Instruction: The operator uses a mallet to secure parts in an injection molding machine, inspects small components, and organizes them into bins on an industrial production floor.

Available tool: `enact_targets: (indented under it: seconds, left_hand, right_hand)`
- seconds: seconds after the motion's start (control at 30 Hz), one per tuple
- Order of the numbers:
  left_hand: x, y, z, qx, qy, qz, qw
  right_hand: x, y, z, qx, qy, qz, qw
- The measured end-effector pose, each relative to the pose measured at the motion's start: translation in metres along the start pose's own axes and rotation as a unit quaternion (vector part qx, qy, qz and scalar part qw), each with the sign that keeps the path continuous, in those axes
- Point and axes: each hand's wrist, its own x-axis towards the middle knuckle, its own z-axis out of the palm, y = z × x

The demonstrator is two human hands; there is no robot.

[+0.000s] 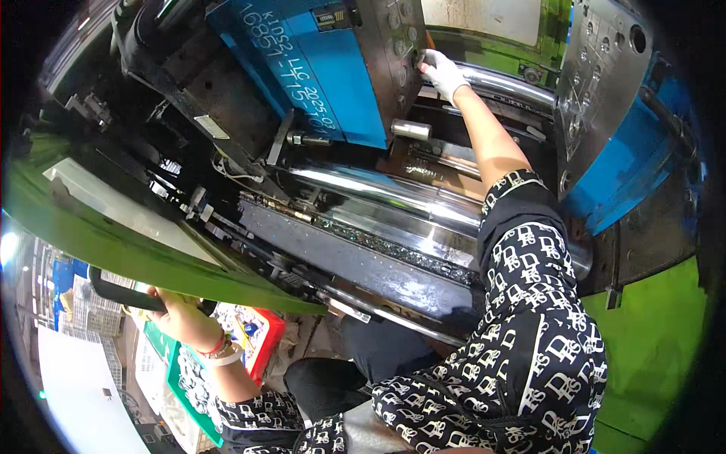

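Observation:
My left hand (184,319) is wrapped round the black handle (125,291) of the green machine door (151,238) at the lower left. A bracelet and a pale band circle that wrist. In a white glove, my right hand (445,75) reaches between the two halves of a large metal mould. Its fingertips are drawn together against the face of the left blue mould half (325,68), at the cavities. What they pinch, if anything, is too small to make out. The right mould half (597,91) stands apart, across from the hand.
Thick shiny guide bars (393,198) run across under the mould, beside a wet grey ledge (355,246). A metal pin (412,129) juts from the left half. Below the door stand a red tray (274,333) and a green tray (172,371) of small parts.

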Motion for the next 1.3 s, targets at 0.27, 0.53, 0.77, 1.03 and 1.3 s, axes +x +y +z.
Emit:
enact_targets:
  seconds: [0.27, 0.53, 0.77, 1.03, 1.3]
  left_hand:
    - [-0.003, 0.003, 0.002, 0.018, 0.037, -0.019, 0.999]
    - [-0.002, 0.0, 0.005, 0.042, 0.049, -0.015, 0.998]
    - [-0.002, -0.001, 0.0, 0.065, 0.09, 0.003, 0.994]
    - [0.01, -0.026, 0.004, 0.161, 0.094, 0.001, 0.982]
    - [-0.03, 0.001, -0.03, 0.291, -0.068, 0.009, 0.954]
  right_hand:
    - [-0.007, -0.031, 0.008, -0.181, 0.07, -0.081, 0.978]
    - [-0.01, -0.037, 0.012, -0.231, 0.077, -0.072, 0.967]
    - [-0.009, -0.049, 0.012, -0.223, 0.139, -0.038, 0.964]
    - [-0.023, -0.075, 0.04, -0.247, 0.08, 0.068, 0.963]
    - [-0.113, -0.213, 0.097, 0.102, 0.401, 0.023, 0.91]
